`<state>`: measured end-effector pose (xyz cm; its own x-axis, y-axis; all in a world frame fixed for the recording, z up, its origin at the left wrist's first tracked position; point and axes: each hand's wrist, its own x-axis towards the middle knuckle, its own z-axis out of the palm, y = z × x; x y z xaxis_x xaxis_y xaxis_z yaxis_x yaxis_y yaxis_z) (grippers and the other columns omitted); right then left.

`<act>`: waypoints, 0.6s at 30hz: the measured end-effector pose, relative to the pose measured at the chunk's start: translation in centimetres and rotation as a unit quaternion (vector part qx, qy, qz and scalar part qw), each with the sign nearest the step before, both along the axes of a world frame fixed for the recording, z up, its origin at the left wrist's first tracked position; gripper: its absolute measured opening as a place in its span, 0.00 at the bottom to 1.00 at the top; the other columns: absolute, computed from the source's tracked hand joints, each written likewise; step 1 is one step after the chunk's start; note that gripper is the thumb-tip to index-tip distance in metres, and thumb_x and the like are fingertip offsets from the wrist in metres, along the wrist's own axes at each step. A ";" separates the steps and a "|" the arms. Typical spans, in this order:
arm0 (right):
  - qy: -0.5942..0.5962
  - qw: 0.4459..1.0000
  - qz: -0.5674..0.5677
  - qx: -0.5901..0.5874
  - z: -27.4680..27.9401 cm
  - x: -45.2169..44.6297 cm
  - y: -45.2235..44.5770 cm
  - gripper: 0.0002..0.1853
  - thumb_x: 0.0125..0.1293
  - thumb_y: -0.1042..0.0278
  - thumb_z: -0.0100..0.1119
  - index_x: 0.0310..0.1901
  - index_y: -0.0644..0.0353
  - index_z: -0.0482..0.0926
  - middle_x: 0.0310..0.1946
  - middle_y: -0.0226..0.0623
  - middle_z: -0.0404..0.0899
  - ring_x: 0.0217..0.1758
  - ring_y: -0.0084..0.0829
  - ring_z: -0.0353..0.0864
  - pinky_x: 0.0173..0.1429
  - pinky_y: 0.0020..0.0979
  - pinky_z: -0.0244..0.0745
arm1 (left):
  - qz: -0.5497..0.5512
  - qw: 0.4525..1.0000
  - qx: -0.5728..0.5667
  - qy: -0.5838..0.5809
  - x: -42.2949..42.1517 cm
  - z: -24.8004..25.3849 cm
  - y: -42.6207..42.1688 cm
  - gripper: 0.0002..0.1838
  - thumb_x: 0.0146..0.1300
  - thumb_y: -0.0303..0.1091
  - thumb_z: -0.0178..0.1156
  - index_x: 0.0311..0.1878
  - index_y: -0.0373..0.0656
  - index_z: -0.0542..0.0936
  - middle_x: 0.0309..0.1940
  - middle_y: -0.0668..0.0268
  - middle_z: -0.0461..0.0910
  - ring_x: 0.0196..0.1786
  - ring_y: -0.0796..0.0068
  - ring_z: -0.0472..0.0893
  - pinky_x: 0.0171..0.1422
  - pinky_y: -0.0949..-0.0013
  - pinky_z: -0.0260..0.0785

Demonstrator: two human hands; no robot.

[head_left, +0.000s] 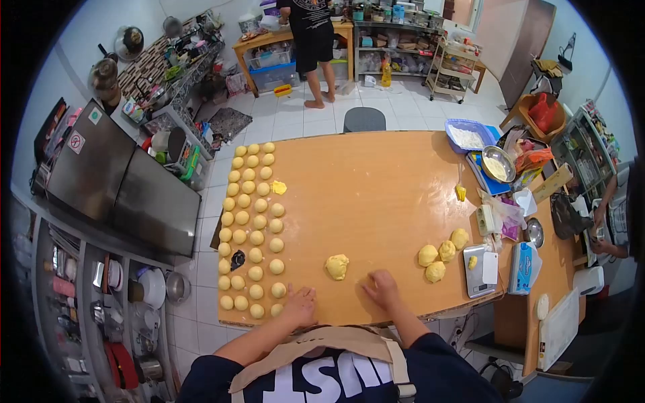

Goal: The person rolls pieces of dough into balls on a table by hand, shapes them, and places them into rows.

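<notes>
My left hand (300, 305) lies palm down near the front edge of the table, fingers spread, right beside the last of the dough balls (277, 309). My right hand (381, 289) rests on the tabletop, loosely curved with a finger apart; nothing shows in it. Ahead of and between my hands sits a rough lump of yellow dough (337, 266). Several round, smooth dough balls (259, 221) stand in rows along the table's left side. Towards the right is a cluster of larger dough lumps (435, 271).
A digital scale (479, 281) with a bit of dough stands right of the lumps. Behind it are a metal bowl (498, 164) and a blue basket of flour (465, 136). A flattened dough scrap (279, 188) lies by the rows. Two other people (314, 40) stand farther off.
</notes>
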<state>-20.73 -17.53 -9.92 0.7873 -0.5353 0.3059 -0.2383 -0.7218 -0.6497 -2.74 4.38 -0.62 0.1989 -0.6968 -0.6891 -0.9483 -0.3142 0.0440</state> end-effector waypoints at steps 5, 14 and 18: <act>0.023 0.998 -0.048 -0.035 -1.8 -3.8 -2.2 0.16 0.52 0.65 0.74 0.39 0.61 0.79 0.38 0.43 0.79 0.45 0.46 0.78 0.49 0.42 0.76 | -0.018 0.999 -0.027 0.005 0.6 -1.2 1.0 0.48 0.52 0.63 0.67 0.68 0.37 0.71 0.77 0.59 0.58 0.79 0.60 0.55 0.77 0.24 0.32; 0.004 0.999 -0.047 -0.019 -1.0 -3.1 1.6 0.19 0.51 0.64 0.75 0.41 0.61 0.78 0.38 0.43 0.79 0.45 0.47 0.77 0.51 0.42 0.75 | -0.050 0.999 -0.015 -0.014 0.7 -0.8 0.7 0.50 0.52 0.62 0.67 0.72 0.38 0.67 0.78 0.58 0.57 0.81 0.61 0.53 0.77 0.25 0.30; 0.059 0.992 -0.109 -0.015 -0.5 -4.4 -0.8 0.20 0.52 0.63 0.76 0.42 0.61 0.78 0.41 0.43 0.79 0.48 0.47 0.77 0.53 0.41 0.75 | -0.043 0.998 -0.043 -0.005 1.0 -1.0 1.4 0.49 0.53 0.62 0.66 0.71 0.38 0.68 0.78 0.58 0.57 0.81 0.61 0.53 0.77 0.26 0.29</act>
<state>-25.09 -18.34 -10.46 0.6848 -0.6890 0.2373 -0.4646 -0.6637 -0.5862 -1.76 5.78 -1.60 0.1425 -0.7680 -0.6244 -0.9719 -0.2279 0.0584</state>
